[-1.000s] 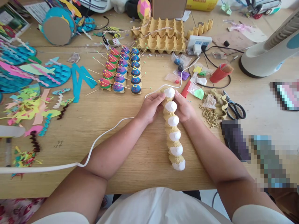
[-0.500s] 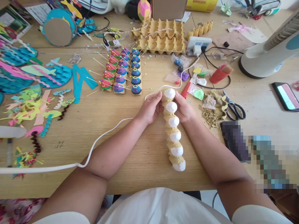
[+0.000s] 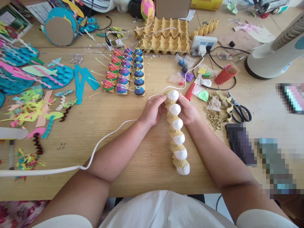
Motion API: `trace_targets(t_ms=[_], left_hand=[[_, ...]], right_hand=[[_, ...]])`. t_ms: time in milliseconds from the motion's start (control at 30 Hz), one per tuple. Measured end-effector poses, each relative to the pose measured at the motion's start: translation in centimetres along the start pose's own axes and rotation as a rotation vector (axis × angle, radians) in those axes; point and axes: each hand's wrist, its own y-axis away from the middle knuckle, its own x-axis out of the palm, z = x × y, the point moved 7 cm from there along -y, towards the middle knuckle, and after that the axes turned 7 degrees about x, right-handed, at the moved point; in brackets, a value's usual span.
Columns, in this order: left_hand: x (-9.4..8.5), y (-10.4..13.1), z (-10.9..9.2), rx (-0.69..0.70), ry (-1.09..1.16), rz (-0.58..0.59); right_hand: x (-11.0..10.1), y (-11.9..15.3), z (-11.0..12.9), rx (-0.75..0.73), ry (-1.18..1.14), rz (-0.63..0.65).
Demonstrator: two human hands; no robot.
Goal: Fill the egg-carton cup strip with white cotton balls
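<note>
A strip of egg carton point(image 3: 174, 131), tan with several white-covered bumps in a row, runs from between my hands toward my body. My left hand point(image 3: 154, 109) grips its far end from the left, the thumb along the edge and the other fingers partly hidden behind it. On the opposite side my right hand point(image 3: 188, 109) pinches the same end, with its fingertips partly out of sight. Beyond my left hand stand painted egg carton strips point(image 3: 122, 76) in red, purple and blue, with thin pale sticks poking out of them.
Plain egg trays point(image 3: 163, 36) lie at the back beside a white power strip point(image 3: 203, 42). A white cable point(image 3: 102, 139) crosses the table under my left arm. Black scissors point(image 3: 241, 110) and a red tube point(image 3: 226, 74) lie right; colourful paper scraps point(image 3: 35, 109) cover the left.
Both hands keep the same hold on the egg carton strip. The whole view has shifted very slightly; nothing else visibly differs.
</note>
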Motion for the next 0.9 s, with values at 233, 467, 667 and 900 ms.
trace_targets(t_ms=[233, 467, 667, 900], left_hand=[[-0.5, -0.1, -0.2, 0.055, -0.125, -0.059], [-0.8, -0.1, -0.5, 0.121, -0.208, -0.077], [-1.2, -0.1, -0.5, 0.143, -0.222, -0.136], [-0.3, 0.2, -0.3, 0.042, -0.095, -0.065]], right_hand=[[0.5, 0.2, 0.2, 0.004, 0.006, -0.014], [0.3, 0.1, 0.2, -0.035, 0.028, 0.008], [-0.2, -0.1, 0.2, -0.058, 0.02, 0.023], [0.2, 0.1, 0.2, -0.016, -0.005, 0.013]])
